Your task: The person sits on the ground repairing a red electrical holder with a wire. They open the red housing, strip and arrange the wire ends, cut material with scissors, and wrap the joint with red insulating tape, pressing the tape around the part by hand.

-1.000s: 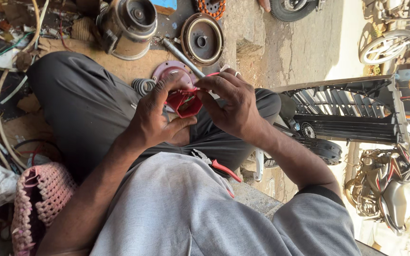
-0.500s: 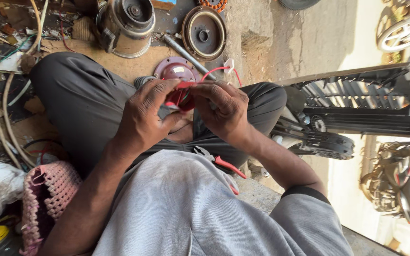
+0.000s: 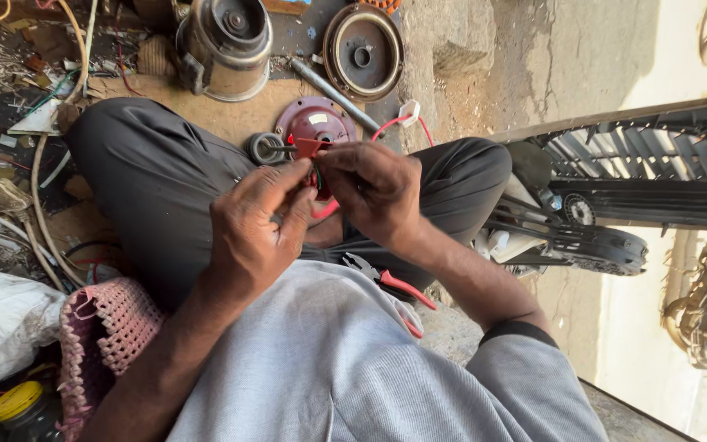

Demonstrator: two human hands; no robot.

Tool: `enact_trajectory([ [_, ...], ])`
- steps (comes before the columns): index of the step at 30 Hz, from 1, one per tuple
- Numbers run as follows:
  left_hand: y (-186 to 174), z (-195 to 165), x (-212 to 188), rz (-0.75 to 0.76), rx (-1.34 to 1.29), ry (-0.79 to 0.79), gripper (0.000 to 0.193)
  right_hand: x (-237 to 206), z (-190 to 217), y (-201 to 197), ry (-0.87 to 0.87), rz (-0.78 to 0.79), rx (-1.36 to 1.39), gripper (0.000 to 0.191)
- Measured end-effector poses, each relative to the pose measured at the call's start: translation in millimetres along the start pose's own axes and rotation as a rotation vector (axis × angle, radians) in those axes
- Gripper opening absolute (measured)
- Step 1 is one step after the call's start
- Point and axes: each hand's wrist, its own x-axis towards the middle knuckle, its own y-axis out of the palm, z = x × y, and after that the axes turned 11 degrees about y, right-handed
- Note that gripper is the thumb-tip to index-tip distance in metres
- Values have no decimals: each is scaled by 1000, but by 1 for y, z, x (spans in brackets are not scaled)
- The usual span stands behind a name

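Both our hands pinch together over our lap: our left hand [image 3: 255, 233] and our right hand [image 3: 374, 192] close their fingertips on a small red part [image 3: 314, 182] with thin wires, held just above our crossed legs near the middle of the view. From it a red wire [image 3: 386, 127] loops toward one o'clock and ends in a small white connector [image 3: 408, 110]. Just beyond the hands, at twelve o'clock, a round maroon cover [image 3: 317, 121] lies on the ground with a small metal ring [image 3: 265, 148] beside it at eleven. Farther out at twelve stand a shiny metal motor housing [image 3: 224, 45] and a dark round plate [image 3: 362, 51], with a metal rod [image 3: 333, 92] between them and the cover. Red-handled pliers [image 3: 390, 282] rest on our lap at five o'clock, untouched. At three o'clock a black grille [image 3: 640, 176] lies on its side. As we judge it, the casing is already apart and the wiring is being worked by hand; the parts on the ground are not yet put back together.
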Motion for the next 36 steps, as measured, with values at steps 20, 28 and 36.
enact_trajectory([
  [20,1,-2,14,57,302,204,28,10,-2,-10,-81,-33,-83,19],
  [28,-2,10,22,6,111,117,16,4,-10,-6,-162,-27,-23,22],
  [36,-3,14,25,21,168,153,16,0,-28,-3,-249,-17,-63,39],
])
